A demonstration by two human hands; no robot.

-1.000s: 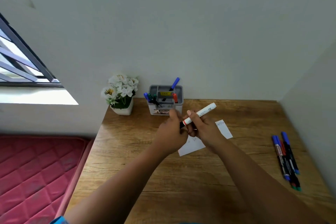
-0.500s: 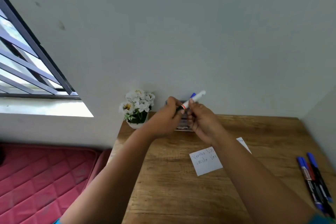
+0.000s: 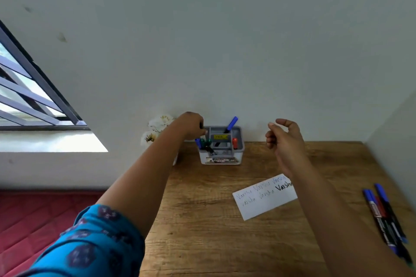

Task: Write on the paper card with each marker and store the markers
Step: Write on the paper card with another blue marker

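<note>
A grey and white marker holder [image 3: 225,158] stands at the back of the wooden desk [image 3: 202,220]. In it are a tall blue marker [image 3: 231,123], a red one [image 3: 234,143] and blue and green caps [image 3: 203,142] at its left side. My left hand [image 3: 191,126] is over the holder's left edge, fingers curled round a white marker [image 3: 204,132]; only a short bit of it shows. My right hand [image 3: 284,138] hangs in the air right of the holder, fingers loosely curled, holding nothing. The white paper card [image 3: 265,199], with several written words, lies below it.
Several blue, red and black markers [image 3: 382,216] lie together near the desk's right edge, by the side wall. A white flower pot [image 3: 157,129] stands left of the holder, partly behind my left arm. A red mattress [image 3: 33,220] and a barred window lie to the left.
Both hands held the white marker together over the card. Now my left hand alone has carried it to the holder's left side, and my right hand has let go and drawn away right.
</note>
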